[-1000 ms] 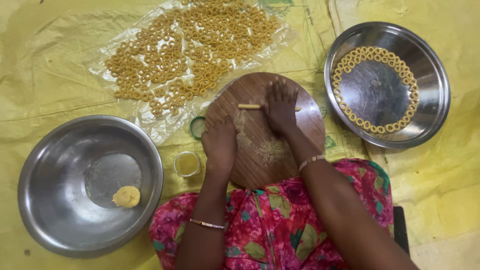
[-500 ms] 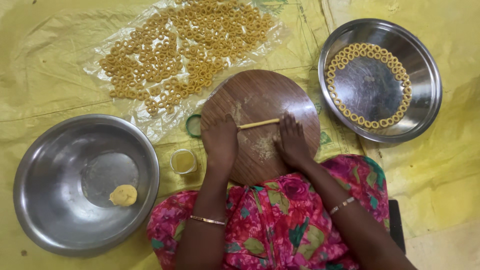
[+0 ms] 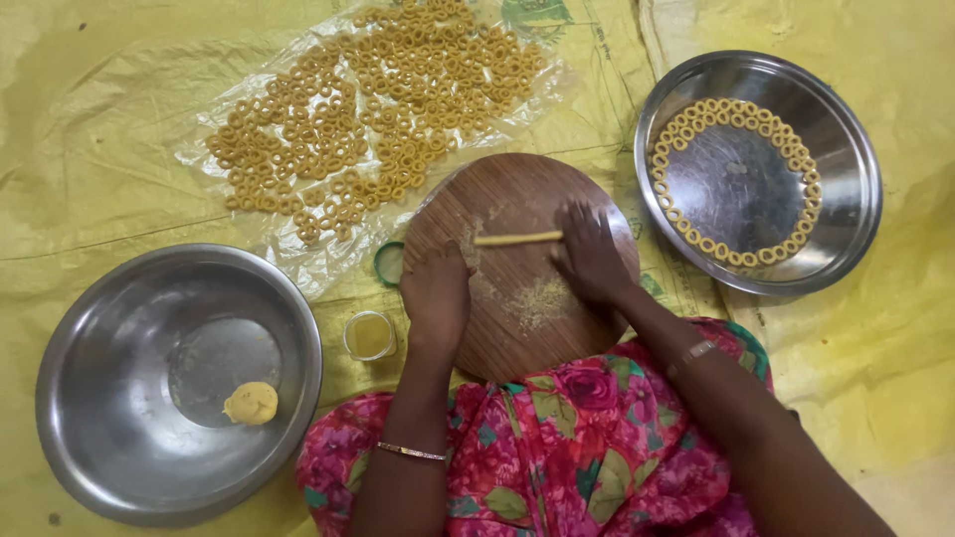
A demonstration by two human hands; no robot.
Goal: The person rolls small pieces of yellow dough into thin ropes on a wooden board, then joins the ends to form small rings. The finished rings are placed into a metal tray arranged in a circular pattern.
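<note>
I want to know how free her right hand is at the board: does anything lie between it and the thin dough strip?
Nothing visible does. The right hand rests on the round wooden board with its fingertips at the right end of the dough strip. Only loose flour lies nearby, below the strip.

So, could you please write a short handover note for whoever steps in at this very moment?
Left hand: flat on the round wooden board, holding nothing.
Right hand: fingertips at the right end of a thin dough rope lying on the board.
Dough lump sits in the left steel bowl; a small cup of yellow liquid stands beside the board.
Done: many rings spread on the plastic sheet; more rings line the rim of the right steel plate.
Left: the rope is not yet a ring, and the lump is unused.
</note>
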